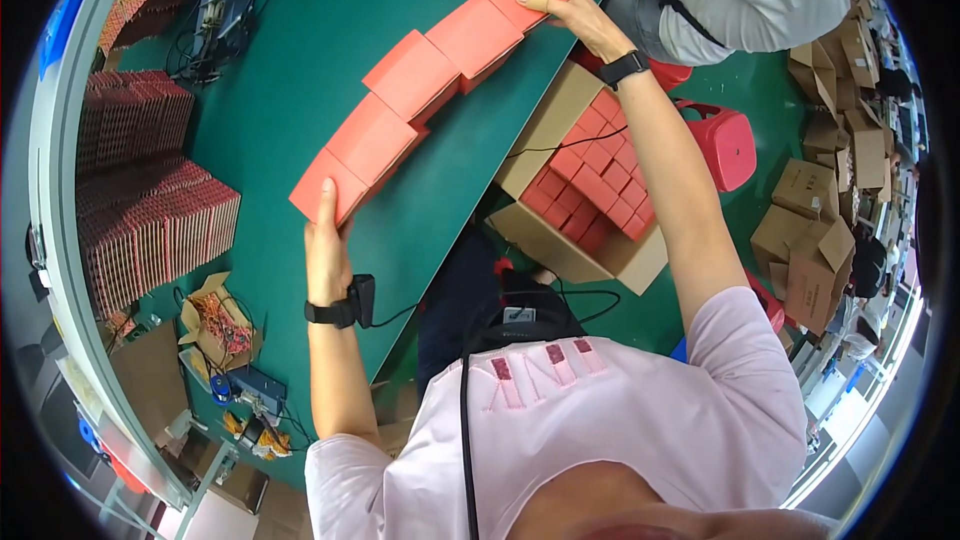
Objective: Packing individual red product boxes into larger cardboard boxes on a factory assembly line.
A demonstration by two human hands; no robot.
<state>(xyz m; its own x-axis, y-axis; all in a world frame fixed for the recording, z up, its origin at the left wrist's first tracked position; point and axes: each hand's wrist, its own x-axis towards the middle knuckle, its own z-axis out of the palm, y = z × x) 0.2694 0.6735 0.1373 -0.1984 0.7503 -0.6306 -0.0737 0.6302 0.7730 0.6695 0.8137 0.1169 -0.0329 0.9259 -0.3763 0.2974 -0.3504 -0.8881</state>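
Observation:
A row of several red boxes (415, 75) lies across the green table (290, 50) in a slightly bent line. My left hand (328, 252) grips the near-left end of the row, its thumb on top of the last box. At the far-right end my right hand (580, 20) holds the last box, thumb on top, with tape or a cover on that thumb. The fingers beneath the boxes are mostly hidden. Some boxes in the row sit a little out of line with their neighbours.
An open carton (630, 265) packed with red boxes stands right of the table edge. Stacks of red-edged flat pieces (160, 220) line the left side, near a dark device with cables (215, 20). A co-worker (760, 0) sits at upper right by a red stool (722, 145).

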